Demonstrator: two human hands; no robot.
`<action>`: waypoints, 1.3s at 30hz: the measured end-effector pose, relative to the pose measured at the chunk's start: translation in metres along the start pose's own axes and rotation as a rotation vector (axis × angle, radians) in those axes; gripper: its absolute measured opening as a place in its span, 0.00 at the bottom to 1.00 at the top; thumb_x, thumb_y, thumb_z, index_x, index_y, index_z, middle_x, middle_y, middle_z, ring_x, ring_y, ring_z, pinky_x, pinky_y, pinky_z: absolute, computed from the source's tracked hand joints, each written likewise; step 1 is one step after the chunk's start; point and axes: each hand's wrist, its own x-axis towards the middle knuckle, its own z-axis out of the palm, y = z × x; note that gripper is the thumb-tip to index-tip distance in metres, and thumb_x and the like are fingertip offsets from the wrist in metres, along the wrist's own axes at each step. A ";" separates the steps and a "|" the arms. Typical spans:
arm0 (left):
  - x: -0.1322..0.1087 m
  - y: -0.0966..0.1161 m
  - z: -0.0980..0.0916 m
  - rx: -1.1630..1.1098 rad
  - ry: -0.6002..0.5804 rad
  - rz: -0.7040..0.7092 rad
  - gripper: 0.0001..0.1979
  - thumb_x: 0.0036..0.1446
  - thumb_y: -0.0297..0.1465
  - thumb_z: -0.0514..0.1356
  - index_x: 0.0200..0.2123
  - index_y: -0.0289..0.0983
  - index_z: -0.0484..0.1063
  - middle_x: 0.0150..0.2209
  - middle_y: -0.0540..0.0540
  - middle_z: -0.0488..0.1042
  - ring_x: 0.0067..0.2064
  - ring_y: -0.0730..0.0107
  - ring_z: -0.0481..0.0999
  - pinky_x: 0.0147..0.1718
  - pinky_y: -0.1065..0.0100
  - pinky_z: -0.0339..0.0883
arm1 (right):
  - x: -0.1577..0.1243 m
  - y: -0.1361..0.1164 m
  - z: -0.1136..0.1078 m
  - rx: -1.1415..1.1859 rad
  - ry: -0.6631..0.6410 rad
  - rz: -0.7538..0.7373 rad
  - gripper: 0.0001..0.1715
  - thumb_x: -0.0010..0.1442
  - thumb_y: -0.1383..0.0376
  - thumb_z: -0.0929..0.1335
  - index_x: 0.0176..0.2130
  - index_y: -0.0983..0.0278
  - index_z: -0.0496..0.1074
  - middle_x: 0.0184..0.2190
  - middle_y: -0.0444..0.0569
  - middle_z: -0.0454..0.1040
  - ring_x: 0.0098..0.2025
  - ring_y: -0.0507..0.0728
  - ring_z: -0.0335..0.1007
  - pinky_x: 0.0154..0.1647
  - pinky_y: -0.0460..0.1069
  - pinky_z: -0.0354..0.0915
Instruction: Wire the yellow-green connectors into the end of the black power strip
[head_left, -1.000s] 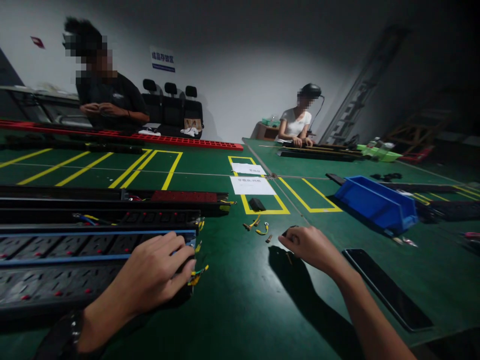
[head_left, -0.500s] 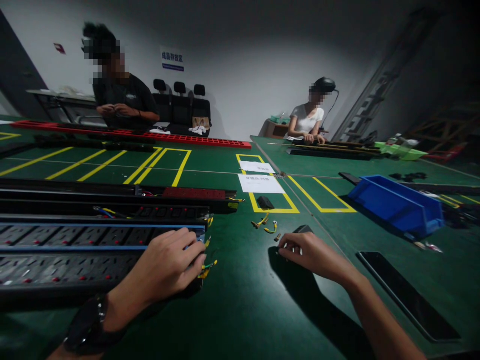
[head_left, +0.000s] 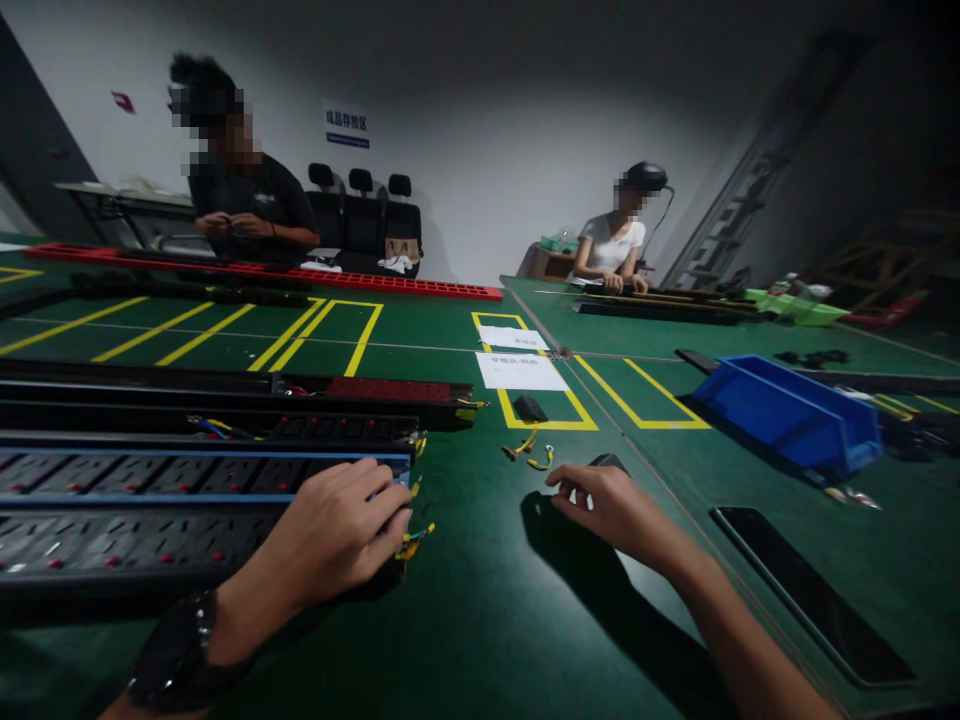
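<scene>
My left hand, wearing a dark watch on its wrist, lies over the right ends of the power strips. Its fingers curl round the end of the nearest power strip, beside the blue-edged strip. Short yellow-green wires stick out past the thumb. Held just above the green table, my right hand has bent fingers, with thumb and index tips slightly apart and nothing visible between them. Behind it, a dark block is partly hidden. Loose yellow wire pieces lie beyond its fingertips.
A phone lies right of my right forearm. Farther back stand a blue bin and paper sheets. A long red grid rail crosses the far side. Two people sit across the table, hands at work.
My right hand has shifted slightly left and up, its fingers a little straighter. The small brown piece by its fingertips no longer shows. My left hand stays in place.
</scene>
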 end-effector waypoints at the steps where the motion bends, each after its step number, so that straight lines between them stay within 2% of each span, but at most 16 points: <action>1: 0.001 0.001 -0.001 -0.003 0.006 -0.002 0.09 0.68 0.28 0.55 0.37 0.39 0.75 0.33 0.47 0.73 0.35 0.62 0.71 0.35 0.62 0.60 | 0.001 -0.004 0.003 0.037 0.020 -0.007 0.08 0.65 0.64 0.68 0.43 0.60 0.77 0.31 0.49 0.80 0.31 0.58 0.75 0.34 0.52 0.67; 3: 0.003 0.004 -0.005 -0.023 0.025 0.002 0.09 0.67 0.27 0.55 0.37 0.39 0.75 0.33 0.47 0.73 0.35 0.63 0.70 0.35 0.62 0.60 | 0.002 -0.015 0.014 0.176 0.032 -0.019 0.05 0.64 0.61 0.70 0.38 0.60 0.74 0.30 0.47 0.78 0.30 0.56 0.73 0.33 0.50 0.67; 5: 0.006 0.011 -0.007 -0.065 0.038 0.021 0.09 0.67 0.26 0.55 0.36 0.39 0.75 0.33 0.47 0.73 0.35 0.63 0.70 0.34 0.62 0.60 | 0.003 -0.030 0.028 0.399 -0.012 0.004 0.11 0.63 0.57 0.73 0.35 0.60 0.71 0.29 0.45 0.75 0.28 0.53 0.70 0.28 0.48 0.65; 7: 0.007 0.021 -0.007 -0.130 0.032 0.050 0.09 0.65 0.26 0.56 0.36 0.39 0.75 0.33 0.47 0.73 0.35 0.64 0.69 0.34 0.63 0.60 | 0.004 -0.045 0.044 0.683 -0.126 0.051 0.20 0.59 0.52 0.77 0.36 0.60 0.68 0.30 0.43 0.74 0.25 0.51 0.68 0.22 0.45 0.63; 9: 0.008 0.030 -0.004 -0.193 0.022 0.086 0.07 0.64 0.27 0.57 0.36 0.40 0.75 0.33 0.47 0.74 0.35 0.64 0.70 0.36 0.63 0.61 | 0.005 -0.059 0.058 0.870 -0.239 0.092 0.26 0.54 0.49 0.80 0.36 0.60 0.67 0.28 0.41 0.74 0.25 0.51 0.67 0.20 0.43 0.61; 14: 0.006 0.043 0.005 -0.246 0.002 0.145 0.04 0.64 0.30 0.60 0.38 0.40 0.75 0.36 0.47 0.76 0.37 0.62 0.72 0.39 0.61 0.65 | 0.012 -0.080 0.082 1.148 -0.379 0.088 0.34 0.45 0.51 0.84 0.33 0.61 0.63 0.26 0.36 0.72 0.21 0.46 0.62 0.15 0.39 0.59; 18: 0.005 0.039 0.003 -0.296 -0.007 0.116 0.07 0.68 0.30 0.58 0.38 0.40 0.76 0.34 0.48 0.77 0.37 0.65 0.73 0.39 0.63 0.66 | 0.026 -0.089 0.085 1.238 -0.425 0.041 0.36 0.44 0.52 0.85 0.33 0.61 0.61 0.26 0.36 0.72 0.21 0.46 0.65 0.14 0.39 0.60; 24: 0.007 0.022 -0.005 -0.451 0.053 0.010 0.07 0.69 0.27 0.58 0.42 0.40 0.77 0.36 0.49 0.80 0.38 0.69 0.76 0.43 0.66 0.69 | 0.053 -0.100 0.077 1.256 -0.437 -0.001 0.36 0.44 0.51 0.85 0.34 0.60 0.61 0.26 0.35 0.71 0.20 0.46 0.63 0.15 0.40 0.59; 27: 0.006 0.014 -0.007 -0.479 0.084 -0.097 0.05 0.69 0.28 0.59 0.41 0.39 0.76 0.36 0.48 0.79 0.39 0.69 0.76 0.39 0.68 0.68 | 0.059 -0.096 0.084 1.197 -0.299 -0.032 0.32 0.51 0.48 0.81 0.35 0.59 0.61 0.26 0.36 0.70 0.19 0.46 0.59 0.16 0.41 0.55; 29: 0.006 0.010 -0.007 -0.456 0.080 -0.177 0.05 0.68 0.29 0.59 0.40 0.39 0.76 0.36 0.48 0.79 0.39 0.68 0.75 0.38 0.67 0.68 | 0.060 -0.089 0.089 1.055 -0.126 -0.086 0.26 0.58 0.48 0.77 0.36 0.60 0.65 0.27 0.38 0.69 0.23 0.48 0.60 0.22 0.43 0.58; 31: 0.005 0.008 -0.006 -0.429 0.053 -0.234 0.05 0.68 0.29 0.59 0.40 0.39 0.75 0.37 0.48 0.79 0.40 0.68 0.75 0.39 0.67 0.68 | 0.058 -0.083 0.092 0.850 -0.016 -0.169 0.19 0.63 0.51 0.74 0.38 0.62 0.70 0.28 0.41 0.70 0.28 0.51 0.64 0.28 0.46 0.61; 36: 0.004 0.006 -0.004 -0.371 -0.055 -0.285 0.04 0.66 0.29 0.60 0.41 0.40 0.76 0.38 0.49 0.79 0.41 0.66 0.76 0.40 0.66 0.68 | 0.047 -0.081 0.091 0.445 -0.005 -0.421 0.06 0.66 0.63 0.70 0.41 0.62 0.77 0.35 0.47 0.75 0.36 0.55 0.70 0.38 0.49 0.63; 39: 0.004 0.006 -0.005 -0.355 -0.102 -0.285 0.04 0.66 0.28 0.60 0.41 0.40 0.76 0.39 0.48 0.79 0.42 0.65 0.75 0.41 0.65 0.68 | 0.044 -0.083 0.091 0.345 -0.020 -0.476 0.07 0.66 0.69 0.69 0.42 0.61 0.78 0.36 0.47 0.75 0.36 0.54 0.71 0.37 0.47 0.63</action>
